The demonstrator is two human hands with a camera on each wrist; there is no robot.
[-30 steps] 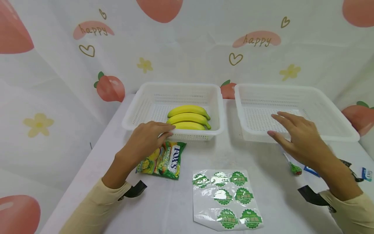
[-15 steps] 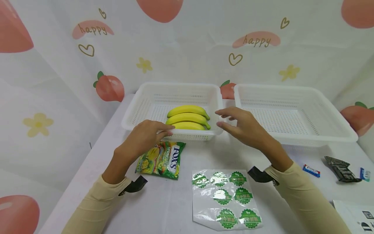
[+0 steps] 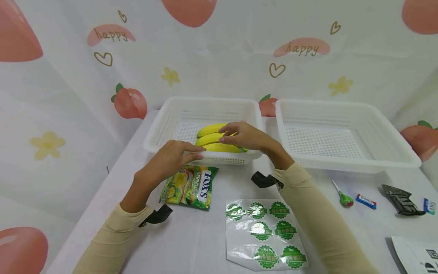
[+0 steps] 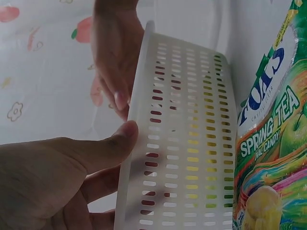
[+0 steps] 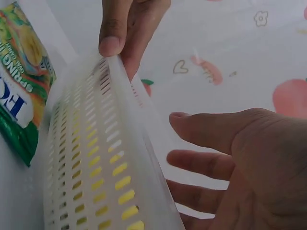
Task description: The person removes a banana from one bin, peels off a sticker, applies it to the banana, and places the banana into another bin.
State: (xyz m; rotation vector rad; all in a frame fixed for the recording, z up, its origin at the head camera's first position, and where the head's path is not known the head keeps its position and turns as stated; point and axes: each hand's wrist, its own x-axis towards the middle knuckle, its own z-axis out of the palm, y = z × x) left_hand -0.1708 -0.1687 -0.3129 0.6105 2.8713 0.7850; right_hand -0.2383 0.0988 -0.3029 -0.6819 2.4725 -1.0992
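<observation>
In the head view a white plastic basket (image 3: 164,125) stands at the back left, with several yellow bananas (image 3: 208,131) lying side by side in it. My left hand (image 3: 171,158) grips its front rim; in the left wrist view the thumb (image 4: 108,148) presses the outer wall while the fingers reach behind the rim. Over the right part of the bananas hovers my right hand (image 3: 244,136), fingers loosely bent and apart. Nothing shows between its thumb and fingers in the right wrist view. A green Fox's Spring Tea candy bag (image 3: 189,187) lies before the basket.
A second white basket (image 3: 345,163) stands at the right. On the table before it lie a lollipop (image 3: 345,198), a small blue wrapper (image 3: 366,201), a black wrapper (image 3: 402,199) and a white packet (image 3: 415,253). A sheet of green stickers (image 3: 265,234) lies at front centre.
My right hand has moved left from over the right basket, past the gap, to above the bananas in the left basket. The left hand has stayed on the rim.
</observation>
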